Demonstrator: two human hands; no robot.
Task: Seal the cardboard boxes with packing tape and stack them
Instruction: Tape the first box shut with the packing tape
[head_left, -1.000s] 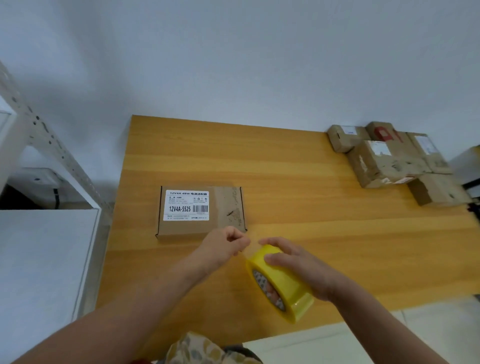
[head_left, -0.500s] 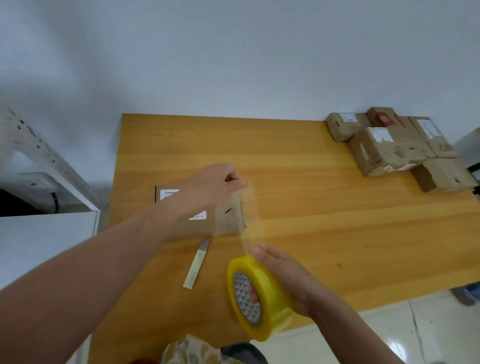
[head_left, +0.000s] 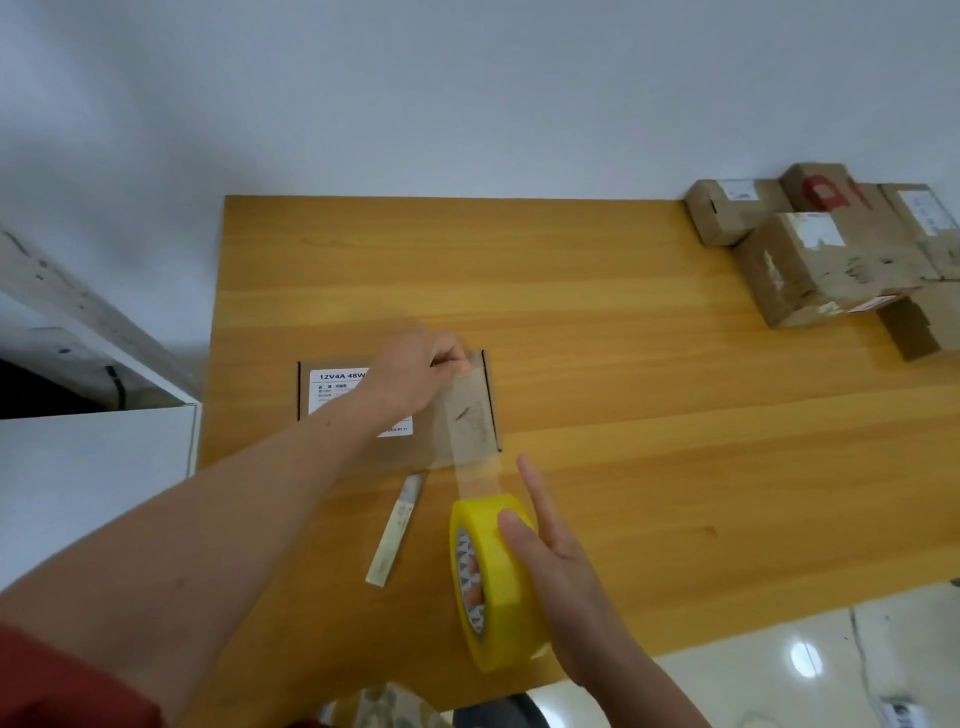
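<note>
Left fingers (head_left: 447, 359) pinching tape strip (head_left: 470, 415) over box (head_left: 337, 387), right fingers (head_left: 537, 493) holding yellow roll (head_left: 498, 582) nearer

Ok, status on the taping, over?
Left grip pinches the tape strip over the far edge of the flat box. Right grip holds the tape roll off the near side. Cutter lies left of the roll, clear of the strip.

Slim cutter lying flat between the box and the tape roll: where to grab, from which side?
Pinch the cutter across its narrow width, on the pale near half, from straight above. It lies flat, so only its long edges offer purchase; its far tip sits by the box and may be the blade end.
</note>
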